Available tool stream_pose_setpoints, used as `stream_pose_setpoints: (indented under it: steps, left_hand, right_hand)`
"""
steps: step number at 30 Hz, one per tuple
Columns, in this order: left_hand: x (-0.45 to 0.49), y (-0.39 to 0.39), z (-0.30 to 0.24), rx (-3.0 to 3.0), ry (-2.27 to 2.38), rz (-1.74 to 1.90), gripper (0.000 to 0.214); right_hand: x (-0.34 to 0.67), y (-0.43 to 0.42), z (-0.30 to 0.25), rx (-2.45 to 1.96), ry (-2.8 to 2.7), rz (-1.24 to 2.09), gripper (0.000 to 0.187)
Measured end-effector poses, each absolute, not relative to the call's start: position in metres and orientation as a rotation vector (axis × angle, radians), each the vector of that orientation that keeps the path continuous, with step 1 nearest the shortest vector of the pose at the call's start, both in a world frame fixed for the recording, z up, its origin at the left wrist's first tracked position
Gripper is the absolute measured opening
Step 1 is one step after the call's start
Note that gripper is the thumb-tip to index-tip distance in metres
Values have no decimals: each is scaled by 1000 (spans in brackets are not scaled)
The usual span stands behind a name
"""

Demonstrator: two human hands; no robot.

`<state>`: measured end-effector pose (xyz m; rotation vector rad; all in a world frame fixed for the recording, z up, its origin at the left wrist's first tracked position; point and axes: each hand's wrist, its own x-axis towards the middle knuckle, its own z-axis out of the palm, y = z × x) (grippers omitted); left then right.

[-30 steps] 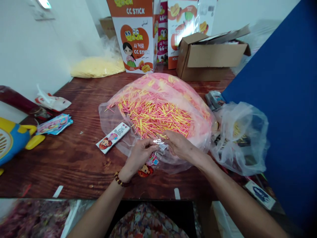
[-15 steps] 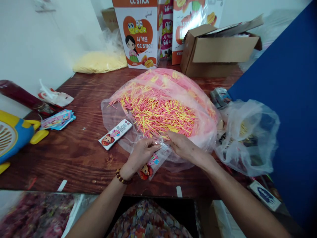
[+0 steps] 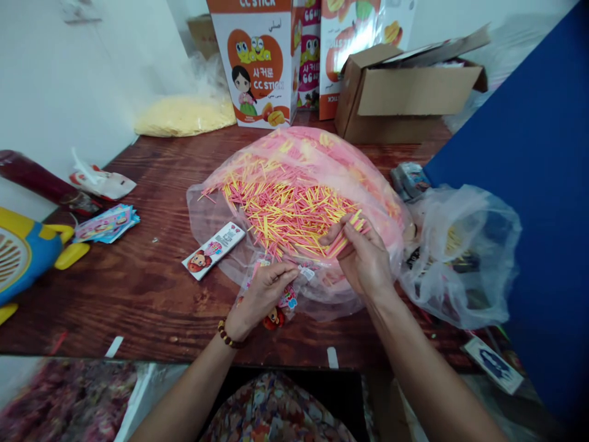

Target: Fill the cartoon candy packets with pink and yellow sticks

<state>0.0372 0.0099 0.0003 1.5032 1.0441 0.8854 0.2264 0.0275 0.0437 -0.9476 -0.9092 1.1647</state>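
Note:
My right hand [image 3: 365, 258] is closed around a small bunch of pink and yellow sticks [image 3: 343, 239], at the right of the mouth of a big clear plastic bag [image 3: 317, 144]. Loose sticks [image 3: 294, 209] of the same two colours fill that bag. My left hand [image 3: 267, 288], a beaded bracelet at its wrist, pinches a small clear printed packet [image 3: 289, 298] with a red-haired cartoon figure on it. Part of the packet is hidden under the fingers. A flat white printed pack [image 3: 214, 250] lies left of my left hand, at the bag's edge.
Behind the bag stand a CC STICK carton [image 3: 255, 67] and an open cardboard box [image 3: 409, 92]. Another plastic bag [image 3: 460, 258] sits at the right beside a blue panel [image 3: 519, 202]. At the left are a stack of printed packets [image 3: 108, 224] and a yellow-blue plastic object [image 3: 27, 252].
My right hand has moved away from the packet, to the right and slightly up, and now holds a bunch of sticks. My left hand stays near the same spot with the packet.

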Motion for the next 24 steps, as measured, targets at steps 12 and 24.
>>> stream_pose_setpoints:
  steps: [12, 24]
  left_hand:
    - [44, 10, 4, 1366, 1038, 973, 26]
    - [53, 26, 7, 1201, 973, 1074, 17]
  right_hand:
    - [191, 20, 33, -929, -814, 1227, 19]
    - [209, 28, 43, -1033, -1235, 1232, 25]
